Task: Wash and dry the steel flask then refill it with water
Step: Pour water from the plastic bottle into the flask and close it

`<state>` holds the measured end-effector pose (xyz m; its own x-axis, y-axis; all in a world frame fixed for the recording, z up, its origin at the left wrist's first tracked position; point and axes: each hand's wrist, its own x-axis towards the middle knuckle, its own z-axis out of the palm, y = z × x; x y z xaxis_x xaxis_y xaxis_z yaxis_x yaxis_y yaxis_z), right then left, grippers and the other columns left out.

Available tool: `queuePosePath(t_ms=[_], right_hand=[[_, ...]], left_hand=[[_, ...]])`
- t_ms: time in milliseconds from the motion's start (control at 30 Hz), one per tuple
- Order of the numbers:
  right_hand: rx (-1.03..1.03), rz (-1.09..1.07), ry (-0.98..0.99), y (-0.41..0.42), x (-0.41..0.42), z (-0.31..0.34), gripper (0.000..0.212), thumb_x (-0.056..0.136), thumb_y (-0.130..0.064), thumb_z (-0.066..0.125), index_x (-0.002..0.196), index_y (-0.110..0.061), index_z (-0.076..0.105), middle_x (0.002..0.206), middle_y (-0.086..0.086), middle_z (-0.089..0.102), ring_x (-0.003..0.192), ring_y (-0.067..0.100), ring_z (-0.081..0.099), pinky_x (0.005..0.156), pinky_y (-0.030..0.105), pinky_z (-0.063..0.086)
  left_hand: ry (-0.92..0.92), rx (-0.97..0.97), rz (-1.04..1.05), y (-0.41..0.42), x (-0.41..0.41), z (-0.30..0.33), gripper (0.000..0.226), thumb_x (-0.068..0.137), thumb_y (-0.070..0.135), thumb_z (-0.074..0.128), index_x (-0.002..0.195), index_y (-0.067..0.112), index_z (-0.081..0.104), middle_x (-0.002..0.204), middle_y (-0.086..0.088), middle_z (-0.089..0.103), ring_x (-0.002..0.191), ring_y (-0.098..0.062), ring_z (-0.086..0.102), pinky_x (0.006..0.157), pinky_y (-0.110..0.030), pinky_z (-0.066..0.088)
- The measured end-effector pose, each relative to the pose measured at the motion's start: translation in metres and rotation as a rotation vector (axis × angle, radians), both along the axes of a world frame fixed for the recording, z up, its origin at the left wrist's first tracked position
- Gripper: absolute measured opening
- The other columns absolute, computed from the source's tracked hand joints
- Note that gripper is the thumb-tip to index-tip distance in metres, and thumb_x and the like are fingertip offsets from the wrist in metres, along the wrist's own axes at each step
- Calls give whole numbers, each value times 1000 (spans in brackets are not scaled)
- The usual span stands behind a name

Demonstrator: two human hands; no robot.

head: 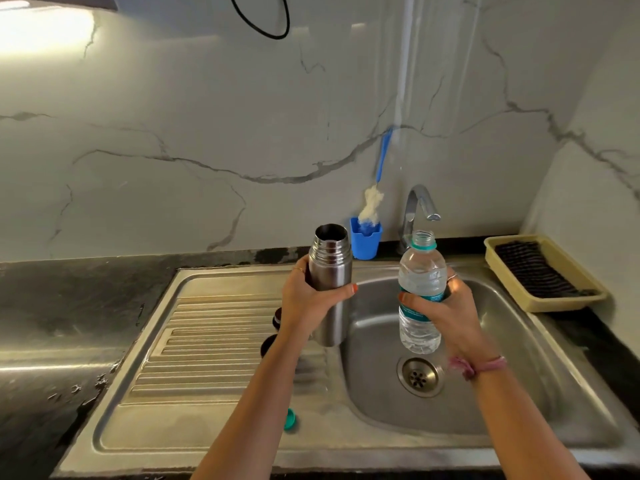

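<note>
the steel flask (329,271), uncapped and upright, is held above the sink (485,393) edge by the left hand (311,299), its grip curled round the body. two dark pieces, possibly its caps (272,332), are half hidden behind the wrist. the open water bottle (420,289) is gripped upright by the right hand (446,306), fingers wrapped round it.

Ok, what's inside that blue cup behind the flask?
A bottle brush stands in the blue cup, white bristles down, blue handle leaning on the wall. The cup's wall hides the bristle tip and anything else at its bottom.
</note>
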<state>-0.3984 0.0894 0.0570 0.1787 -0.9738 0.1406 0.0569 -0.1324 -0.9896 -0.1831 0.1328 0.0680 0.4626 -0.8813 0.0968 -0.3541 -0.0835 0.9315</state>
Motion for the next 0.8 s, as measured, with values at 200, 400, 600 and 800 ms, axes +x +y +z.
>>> queuePosePath(t_ms=[200, 400, 600, 800], right_hand=[[-46, -21, 79, -2, -25, 6, 53, 68, 5, 80, 104, -28, 59, 90, -6, 70, 81, 4, 69, 63, 14, 53], [-135, -18, 195, -10, -47, 12, 64, 66, 1, 83, 114, -32, 57, 96, -12, 69, 88, 1, 67, 69, 13, 52], [-282, -9, 359, -20, -67, 19, 65, 65, -4, 85, 116, -35, 58, 99, -14, 69, 91, -3, 64, 75, 6, 47], [-390, 0, 556, -32, -81, 25, 68, 65, -15, 86, 117, -46, 54, 103, -20, 65, 94, -8, 61, 74, 3, 45]], left_hand=[[-11, -2, -90, 0, -35, -10, 68, 61, 22, 94, 117, 27, 56, 97, 22, 62, 82, 9, 61, 64, -6, 45], [-18, 26, -128, -3, -60, -19, 61, 61, 23, 94, 104, 36, 53, 94, 20, 64, 81, 8, 60, 62, -6, 44], [-45, 28, -140, -6, -76, -29, 64, 59, 28, 94, 108, 33, 53, 97, 19, 63, 88, 1, 61, 71, -13, 45], [-50, 31, -120, -11, -86, -39, 72, 58, 32, 94, 116, 34, 52, 106, 15, 65, 94, -3, 62, 83, -23, 52]])
